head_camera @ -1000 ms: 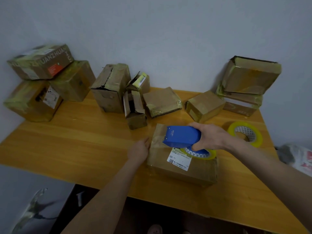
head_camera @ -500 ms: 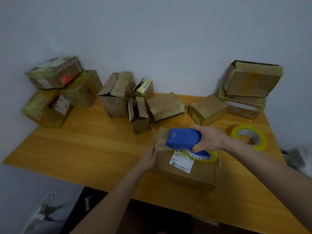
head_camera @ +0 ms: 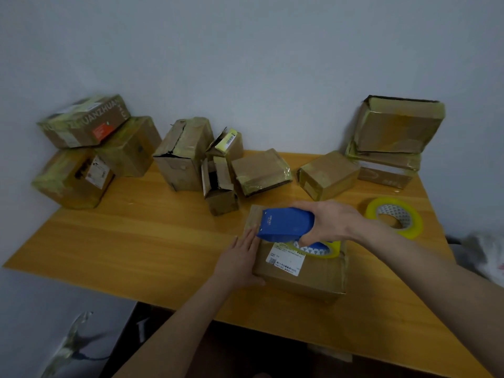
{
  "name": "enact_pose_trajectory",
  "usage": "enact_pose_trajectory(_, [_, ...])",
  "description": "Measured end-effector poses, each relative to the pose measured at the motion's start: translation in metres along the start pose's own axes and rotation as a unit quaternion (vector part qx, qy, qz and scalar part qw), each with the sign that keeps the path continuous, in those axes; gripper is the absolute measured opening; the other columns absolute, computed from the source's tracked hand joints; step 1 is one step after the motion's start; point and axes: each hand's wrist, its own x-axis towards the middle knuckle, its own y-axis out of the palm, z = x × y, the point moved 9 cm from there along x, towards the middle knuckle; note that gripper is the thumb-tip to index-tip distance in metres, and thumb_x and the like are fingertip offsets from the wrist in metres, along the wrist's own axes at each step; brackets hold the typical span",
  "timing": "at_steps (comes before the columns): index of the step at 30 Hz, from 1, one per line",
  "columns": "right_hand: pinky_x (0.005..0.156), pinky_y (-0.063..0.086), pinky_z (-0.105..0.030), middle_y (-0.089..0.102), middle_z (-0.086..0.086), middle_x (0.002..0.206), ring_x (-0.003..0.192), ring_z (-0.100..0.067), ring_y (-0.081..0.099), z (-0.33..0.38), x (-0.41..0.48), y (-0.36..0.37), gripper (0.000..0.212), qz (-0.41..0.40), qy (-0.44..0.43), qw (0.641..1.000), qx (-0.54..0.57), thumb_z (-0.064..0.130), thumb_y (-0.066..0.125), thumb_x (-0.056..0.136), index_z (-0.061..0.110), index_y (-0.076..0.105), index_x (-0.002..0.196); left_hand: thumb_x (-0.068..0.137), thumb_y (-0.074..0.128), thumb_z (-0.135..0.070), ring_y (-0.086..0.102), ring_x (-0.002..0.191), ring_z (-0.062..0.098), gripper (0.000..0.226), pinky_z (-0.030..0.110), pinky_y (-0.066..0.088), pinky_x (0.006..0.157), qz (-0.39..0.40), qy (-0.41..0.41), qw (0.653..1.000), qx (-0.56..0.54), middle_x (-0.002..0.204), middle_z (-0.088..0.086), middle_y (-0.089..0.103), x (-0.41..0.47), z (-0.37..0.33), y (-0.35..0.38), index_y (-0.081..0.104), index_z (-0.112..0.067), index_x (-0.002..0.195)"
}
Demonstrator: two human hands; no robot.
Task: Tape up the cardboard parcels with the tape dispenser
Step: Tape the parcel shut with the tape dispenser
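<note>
A cardboard parcel (head_camera: 311, 279) with a white shipping label lies on the wooden table (head_camera: 136, 241) near its front edge. My right hand (head_camera: 331, 222) grips a blue tape dispenser (head_camera: 285, 223) holding a yellow-rimmed roll, and the dispenser rests on the parcel's top at its far left corner. My left hand (head_camera: 240, 259) lies flat with fingers together against the parcel's left side, steadying it.
Several taped and torn cardboard boxes line the wall: a stack at the back left (head_camera: 87, 148), a cluster in the middle (head_camera: 188, 154), a stack at the back right (head_camera: 395, 137). A spare yellow tape roll (head_camera: 394, 221) lies right of the parcel.
The camera has tilted, so the scene sits lower in the frame. My left hand has slid forward along the parcel's left side. The dispenser stays at the same spot on the parcel.
</note>
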Motion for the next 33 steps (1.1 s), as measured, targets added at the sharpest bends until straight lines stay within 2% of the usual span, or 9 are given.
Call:
enact_pose_trajectory(4, [0.060, 0.043, -0.027, 0.055, 0.015, 0.096, 0.086, -0.013, 0.055, -0.014, -0.012, -0.005, 0.071, 0.021, 0.014, 0.999, -0.023, 0.052, 0.070, 0.068, 0.047, 0.038, 0.131, 0.074, 0.071, -0.055, -0.014, 0.145, 0.013, 0.124, 0.037, -0.003, 0.117, 0.011, 0.007, 1.000, 0.009, 0.154, -0.003, -0.027, -0.001, 0.004, 0.000, -0.021, -0.016, 0.148])
enact_pose_trajectory(7, [0.071, 0.053, -0.034, 0.058, 0.012, 0.100, 0.089, -0.014, 0.057, -0.042, -0.030, -0.010, 0.067, 0.048, 0.041, 0.998, 0.004, 0.047, 0.073, 0.067, 0.047, 0.043, 0.127, 0.074, 0.072, -0.053, -0.012, 0.146, 0.013, 0.124, 0.036, -0.004, 0.117, 0.009, 0.005, 1.000, 0.011, 0.156, -0.002, -0.024, -0.001, 0.006, -0.002, -0.020, -0.017, 0.149])
enact_pose_trajectory(10, [0.064, 0.044, -0.026, 0.056, 0.016, 0.097, 0.084, -0.007, 0.054, -0.071, -0.050, -0.015, 0.064, 0.062, 0.062, 0.996, 0.027, 0.041, 0.075, 0.067, 0.046, 0.045, 0.124, 0.075, 0.071, -0.054, -0.011, 0.146, 0.013, 0.123, 0.037, -0.004, 0.117, 0.010, 0.007, 1.000, 0.019, 0.157, -0.001, -0.023, -0.001, 0.004, -0.004, -0.020, -0.016, 0.149])
enact_pose_trajectory(12, [0.070, 0.049, -0.030, 0.057, 0.014, 0.098, 0.088, -0.012, 0.056, -0.084, -0.058, -0.016, 0.068, 0.067, 0.080, 0.994, 0.012, 0.042, 0.074, 0.067, 0.045, 0.044, 0.128, 0.075, 0.070, -0.055, -0.011, 0.146, 0.014, 0.123, 0.039, -0.005, 0.118, 0.013, 0.001, 1.000, 0.029, 0.157, 0.000, -0.023, -0.001, 0.004, -0.005, -0.021, -0.015, 0.148])
enact_pose_trajectory(18, [0.080, 0.056, -0.040, 0.059, 0.013, 0.101, 0.092, -0.016, 0.058, -0.084, -0.059, 0.004, 0.076, 0.092, 0.099, 0.986, -0.093, 0.063, 0.069, 0.062, 0.039, 0.041, 0.128, 0.066, 0.066, -0.072, -0.006, 0.146, 0.033, 0.124, 0.056, -0.008, 0.113, 0.025, -0.025, 0.998, 0.046, 0.158, 0.012, -0.016, 0.004, -0.025, -0.013, -0.018, -0.034, 0.148])
enact_pose_trajectory(20, [0.078, 0.055, -0.038, 0.058, 0.014, 0.100, 0.091, -0.015, 0.057, -0.084, -0.060, 0.004, 0.080, 0.092, 0.101, 0.985, -0.107, 0.075, 0.067, 0.058, 0.038, 0.041, 0.124, 0.066, 0.066, -0.072, -0.007, 0.146, 0.033, 0.127, 0.051, 0.001, 0.117, 0.021, -0.007, 0.999, 0.044, 0.158, 0.008, -0.014, 0.011, -0.047, -0.013, -0.014, -0.022, 0.151])
enact_pose_trajectory(22, [0.075, 0.054, -0.035, 0.057, 0.013, 0.096, 0.088, -0.015, 0.056, -0.083, -0.060, 0.003, 0.081, 0.093, 0.099, 0.982, -0.132, 0.080, 0.064, 0.057, 0.037, 0.042, 0.122, 0.070, 0.065, -0.069, -0.014, 0.146, 0.027, 0.128, 0.042, -0.006, 0.118, 0.025, 0.049, 0.998, 0.031, 0.158, 0.007, -0.021, 0.018, -0.076, -0.007, -0.017, -0.012, 0.149])
enact_pose_trajectory(27, [0.072, 0.054, -0.035, 0.057, 0.010, 0.090, 0.083, -0.017, 0.057, -0.072, -0.055, 0.002, 0.067, 0.061, 0.091, 0.982, -0.151, 0.065, 0.064, 0.066, 0.032, 0.045, 0.121, 0.074, 0.060, -0.070, -0.025, 0.142, 0.030, 0.125, 0.046, -0.013, 0.115, 0.023, 0.072, 0.996, 0.047, 0.154, 0.007, -0.031, 0.023, -0.096, 0.006, -0.033, -0.021, 0.140])
enact_pose_trajectory(33, [0.081, 0.055, -0.040, 0.059, 0.012, 0.103, 0.092, -0.018, 0.058, -0.085, -0.062, 0.003, 0.076, 0.061, 0.079, 0.993, -0.056, 0.055, 0.067, 0.068, 0.047, 0.035, 0.137, 0.074, 0.062, -0.068, -0.022, 0.143, 0.029, 0.123, 0.044, -0.013, 0.114, 0.034, 0.071, 0.996, 0.050, 0.155, 0.005, -0.029, 0.023, -0.094, 0.007, -0.035, -0.025, 0.137])
